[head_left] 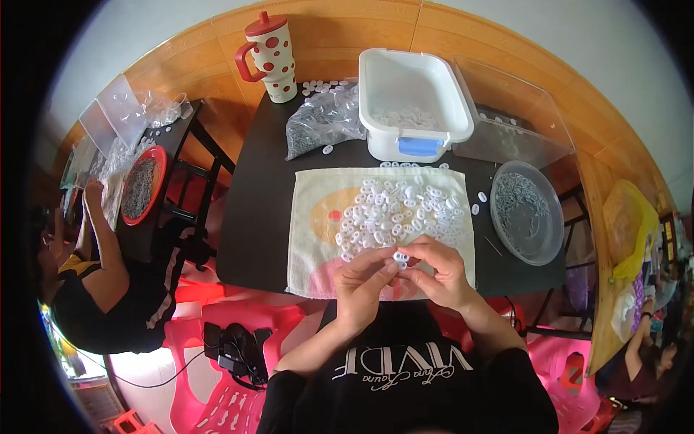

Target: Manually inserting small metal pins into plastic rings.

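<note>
Between the fingertips of my left hand and my right hand are small white oval plastic pieces, each with two dark holes. Both hands are pinched closed on them, low over the front of a pale patterned towel. A loose pile of similar white pieces covers the middle and right of the towel, just beyond my fingers. How many pieces I hold, and whether they are joined, is too small to tell.
On the dark table stand a white tub with white pieces, a clear bag of grey parts, a spotted tumbler, a clear bin, and a round bowl of small grey parts. Another person works at the left.
</note>
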`<state>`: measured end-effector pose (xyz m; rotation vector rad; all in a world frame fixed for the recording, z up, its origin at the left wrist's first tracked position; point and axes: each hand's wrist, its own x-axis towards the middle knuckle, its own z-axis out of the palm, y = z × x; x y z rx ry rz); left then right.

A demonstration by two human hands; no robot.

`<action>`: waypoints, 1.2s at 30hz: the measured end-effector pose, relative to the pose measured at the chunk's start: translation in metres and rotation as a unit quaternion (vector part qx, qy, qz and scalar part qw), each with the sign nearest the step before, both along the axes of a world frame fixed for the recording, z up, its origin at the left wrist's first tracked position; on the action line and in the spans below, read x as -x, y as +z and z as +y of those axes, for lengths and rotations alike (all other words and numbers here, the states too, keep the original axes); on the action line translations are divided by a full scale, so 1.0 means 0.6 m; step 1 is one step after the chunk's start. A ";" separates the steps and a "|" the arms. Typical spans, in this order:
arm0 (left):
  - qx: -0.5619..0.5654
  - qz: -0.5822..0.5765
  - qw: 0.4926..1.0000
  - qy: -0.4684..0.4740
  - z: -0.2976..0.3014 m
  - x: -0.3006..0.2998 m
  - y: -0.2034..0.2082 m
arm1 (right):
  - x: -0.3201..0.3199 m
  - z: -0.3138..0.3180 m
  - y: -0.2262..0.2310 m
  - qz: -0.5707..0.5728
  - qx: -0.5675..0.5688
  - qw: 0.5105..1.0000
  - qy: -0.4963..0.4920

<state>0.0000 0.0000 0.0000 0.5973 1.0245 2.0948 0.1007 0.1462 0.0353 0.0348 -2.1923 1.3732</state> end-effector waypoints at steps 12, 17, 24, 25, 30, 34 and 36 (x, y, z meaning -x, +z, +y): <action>0.025 0.041 0.999 -0.006 -0.005 0.011 0.007 | 0.000 -0.011 0.002 0.035 -0.029 0.999 -0.014; 0.008 0.041 0.999 0.003 -0.003 0.005 0.010 | -0.004 -0.016 -0.003 0.054 -0.031 0.997 -0.034; -0.031 0.073 0.997 0.001 -0.006 0.004 0.006 | -0.003 -0.027 0.012 0.104 -0.066 0.992 -0.038; -0.039 0.072 0.997 -0.003 -0.007 0.004 0.004 | -0.005 -0.030 0.012 0.105 -0.059 0.992 -0.040; -0.075 0.087 0.993 -0.008 -0.009 -0.007 0.011 | -0.011 -0.048 0.019 0.141 -0.040 0.988 -0.055; -0.084 0.083 0.993 0.025 -0.015 -0.017 0.014 | -0.011 -0.063 0.012 0.151 0.004 0.987 -0.046; -0.098 0.074 0.992 0.015 -0.015 -0.020 0.015 | -0.009 -0.068 0.009 0.173 0.001 0.984 -0.042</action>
